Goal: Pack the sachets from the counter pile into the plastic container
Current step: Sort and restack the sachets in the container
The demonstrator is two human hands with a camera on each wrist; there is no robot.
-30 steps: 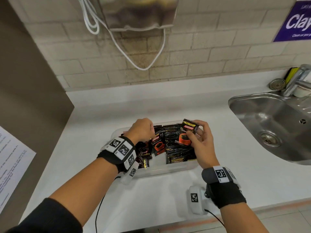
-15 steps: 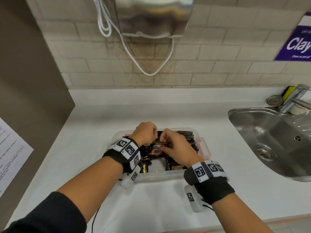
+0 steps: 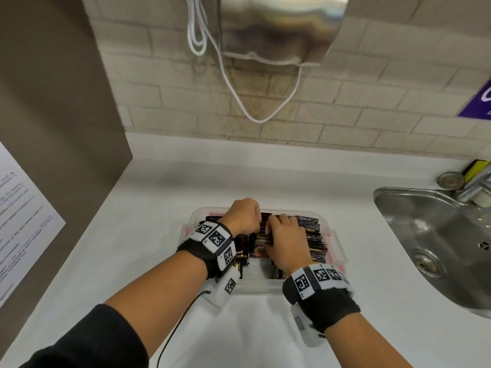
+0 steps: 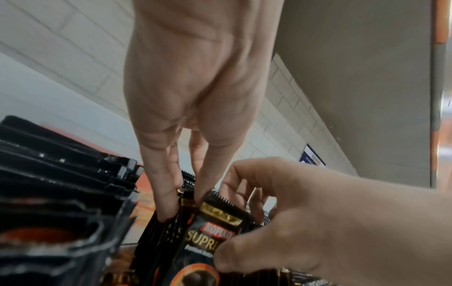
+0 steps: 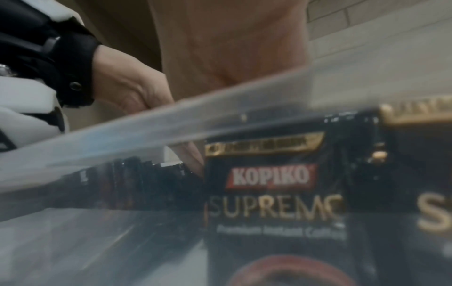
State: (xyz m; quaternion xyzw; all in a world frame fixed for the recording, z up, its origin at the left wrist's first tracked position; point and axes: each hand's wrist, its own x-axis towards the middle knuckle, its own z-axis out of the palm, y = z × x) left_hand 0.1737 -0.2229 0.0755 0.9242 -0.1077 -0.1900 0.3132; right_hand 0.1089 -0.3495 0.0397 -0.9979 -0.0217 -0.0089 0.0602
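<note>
- Paper sheet [image 3: 24, 208] with printed lines hangs on the brown panel at far left; its text is too blurred to read.
- Left hand [image 3: 243, 217] reaches into the plastic container [image 3: 337, 243], its straight fingers [image 4: 166, 193] pushed down between standing sachets, parting a gap and gripping nothing.
- Sachet [image 4: 212, 228] goes into that gap, pinched between thumb and fingers of the right hand [image 3: 285, 244].
- Judged step: seating one sachet in a row inside the container, which sits on the white tabletop [image 3: 159, 208] and already holds rows of black sachets [image 3: 312, 235].
- Next move calls for pressing this sachet fully down, then sliding the left fingers out without tipping its neighbours.
- No loose pile shows on the tabletop, so packing looks near its end.
- Sachet label reads "KOPIKO", "SUPREMO", then blurred words that look like "Premium Instant Coffee".
- Sink [image 3: 435, 248] lies to the right; a purple sign [image 3: 478, 104] above it is cut off and unreadable.
</note>
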